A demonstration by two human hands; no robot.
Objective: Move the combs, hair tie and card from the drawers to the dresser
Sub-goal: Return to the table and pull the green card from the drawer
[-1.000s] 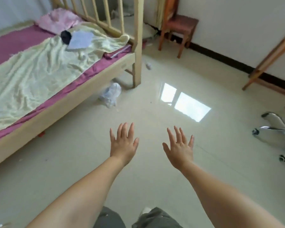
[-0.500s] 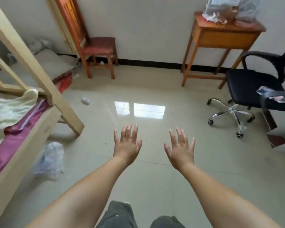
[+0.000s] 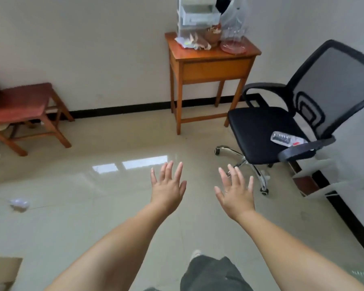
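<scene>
We see an orange wooden table [image 3: 210, 68] against the white wall, with a plastic bag [image 3: 234, 17] on top. Just beside it stands a black office chair [image 3: 267, 131], a plastic bottle [image 3: 287, 139] lying on its seat. A red stool [image 3: 22, 106] stands well apart at the left.

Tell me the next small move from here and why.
Probably step toward the wooden table by the wall: both the left hand and the right hand are open and empty above bare floor, and the white drawer unit on that table is beyond arm's reach.
</scene>
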